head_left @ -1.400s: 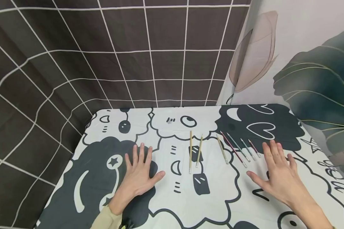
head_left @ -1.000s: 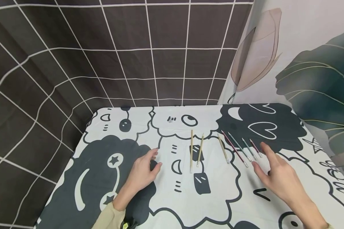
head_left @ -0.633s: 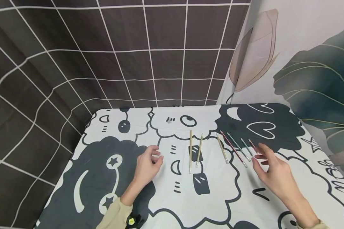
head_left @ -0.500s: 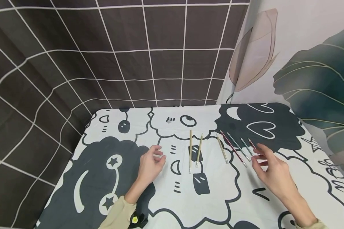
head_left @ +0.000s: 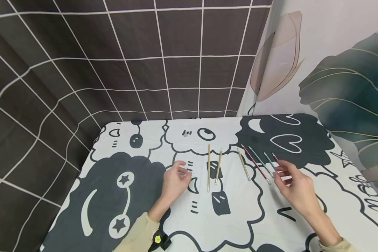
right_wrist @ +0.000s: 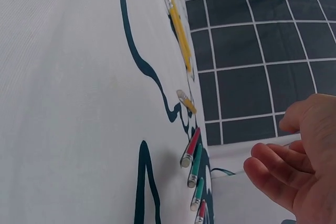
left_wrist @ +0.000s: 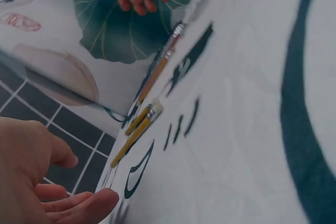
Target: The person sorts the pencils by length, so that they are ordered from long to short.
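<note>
Several pencils with eraser ends lie on the black-and-white cartoon cloth. Leftmost are a long yellow pencil (head_left: 209,168) and a shorter yellow pencil (head_left: 218,166); a third yellow pencil (head_left: 244,164) lies apart to their right. Beyond it come a long red pencil (head_left: 256,163), a long green pencil (head_left: 260,160), a short green pencil (head_left: 268,158) and a short red pencil (head_left: 275,157), partly behind the right hand. My left hand (head_left: 175,182) hovers left of the yellow pencils, fingers loosely bent, holding nothing. My right hand (head_left: 294,185) overlaps the short pencils' ends; its wrist view shows it empty.
The cloth (head_left: 208,224) covers the whole table. A dark grid-patterned curtain (head_left: 182,73) hangs behind and to the left. At the right hangs a pale leaf-print curtain (head_left: 321,42), with a thin dark cord (head_left: 251,108) at the back corner.
Both hands were spread flat near the cloth; they have lifted and bent their fingers. The left hand has moved right toward the yellow pencils, the right slightly left. The pencils stay put.
</note>
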Action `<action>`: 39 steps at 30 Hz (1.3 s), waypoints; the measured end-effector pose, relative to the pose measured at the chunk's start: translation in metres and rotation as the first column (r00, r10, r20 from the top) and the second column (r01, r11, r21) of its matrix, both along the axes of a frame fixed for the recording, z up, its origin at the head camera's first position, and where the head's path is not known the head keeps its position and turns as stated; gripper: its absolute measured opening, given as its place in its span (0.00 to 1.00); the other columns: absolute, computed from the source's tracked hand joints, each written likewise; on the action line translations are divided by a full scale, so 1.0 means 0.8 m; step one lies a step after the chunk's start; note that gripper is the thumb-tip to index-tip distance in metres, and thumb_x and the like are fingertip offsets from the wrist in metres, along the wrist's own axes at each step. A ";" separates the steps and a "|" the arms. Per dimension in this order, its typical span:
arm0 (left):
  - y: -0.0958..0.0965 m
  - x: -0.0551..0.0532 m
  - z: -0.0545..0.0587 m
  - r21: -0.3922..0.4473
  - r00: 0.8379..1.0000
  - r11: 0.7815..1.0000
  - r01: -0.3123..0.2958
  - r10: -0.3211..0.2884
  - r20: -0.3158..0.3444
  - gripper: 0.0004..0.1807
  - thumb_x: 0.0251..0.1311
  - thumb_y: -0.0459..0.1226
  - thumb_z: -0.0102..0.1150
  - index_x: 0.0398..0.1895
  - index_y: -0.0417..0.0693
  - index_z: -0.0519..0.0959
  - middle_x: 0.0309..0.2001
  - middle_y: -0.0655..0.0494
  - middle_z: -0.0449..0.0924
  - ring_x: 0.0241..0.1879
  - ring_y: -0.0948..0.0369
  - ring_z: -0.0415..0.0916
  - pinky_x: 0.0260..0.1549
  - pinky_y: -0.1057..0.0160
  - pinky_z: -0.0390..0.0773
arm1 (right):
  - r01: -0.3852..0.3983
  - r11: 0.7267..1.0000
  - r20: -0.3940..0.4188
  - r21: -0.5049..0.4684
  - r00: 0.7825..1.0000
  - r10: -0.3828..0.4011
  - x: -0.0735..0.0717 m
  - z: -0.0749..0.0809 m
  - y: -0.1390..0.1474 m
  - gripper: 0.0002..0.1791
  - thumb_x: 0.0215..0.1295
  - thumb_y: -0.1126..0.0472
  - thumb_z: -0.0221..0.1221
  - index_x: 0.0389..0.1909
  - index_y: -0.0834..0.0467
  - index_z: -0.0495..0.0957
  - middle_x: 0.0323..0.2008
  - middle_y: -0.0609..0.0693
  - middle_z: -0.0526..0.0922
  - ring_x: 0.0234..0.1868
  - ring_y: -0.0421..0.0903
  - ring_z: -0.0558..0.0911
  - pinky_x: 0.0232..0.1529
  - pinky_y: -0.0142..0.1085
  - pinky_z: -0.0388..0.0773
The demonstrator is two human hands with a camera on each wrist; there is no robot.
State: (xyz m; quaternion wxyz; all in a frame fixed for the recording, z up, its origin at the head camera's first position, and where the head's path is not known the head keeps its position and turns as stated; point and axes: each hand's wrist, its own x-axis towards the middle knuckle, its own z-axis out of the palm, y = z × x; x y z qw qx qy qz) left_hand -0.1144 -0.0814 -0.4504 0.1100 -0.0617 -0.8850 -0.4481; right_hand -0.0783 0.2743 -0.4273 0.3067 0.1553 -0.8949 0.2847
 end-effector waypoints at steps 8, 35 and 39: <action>0.015 -0.004 -0.002 -0.041 0.999 0.999 0.016 -0.017 -0.028 0.20 0.55 0.31 0.68 0.52 0.35 0.77 0.32 0.49 0.84 0.26 0.60 0.83 0.26 0.61 0.80 | -0.008 1.000 -0.021 -0.018 1.000 0.007 -0.005 -0.005 -0.003 0.24 0.43 0.78 0.67 0.47 0.71 0.77 0.32 0.56 0.86 0.26 0.50 0.83 0.24 0.22 0.75; 0.065 -0.034 -0.011 -0.077 0.999 0.997 0.031 -0.032 -0.012 0.24 0.51 0.34 0.70 0.52 0.34 0.78 0.24 0.55 0.78 0.26 0.57 0.75 0.28 0.59 0.75 | -0.007 0.999 -0.033 -0.047 0.999 0.005 -0.011 -0.008 -0.012 0.21 0.46 0.78 0.66 0.45 0.72 0.78 0.30 0.54 0.86 0.25 0.41 0.81 0.23 0.22 0.74; 0.069 -0.035 -0.013 -0.094 1.000 0.995 0.027 -0.027 0.004 0.25 0.50 0.34 0.70 0.52 0.35 0.78 0.24 0.56 0.77 0.26 0.56 0.74 0.28 0.58 0.74 | -0.003 0.999 -0.027 -0.042 1.000 0.001 -0.011 -0.008 -0.012 0.21 0.46 0.78 0.66 0.45 0.71 0.78 0.30 0.54 0.86 0.24 0.41 0.81 0.23 0.23 0.74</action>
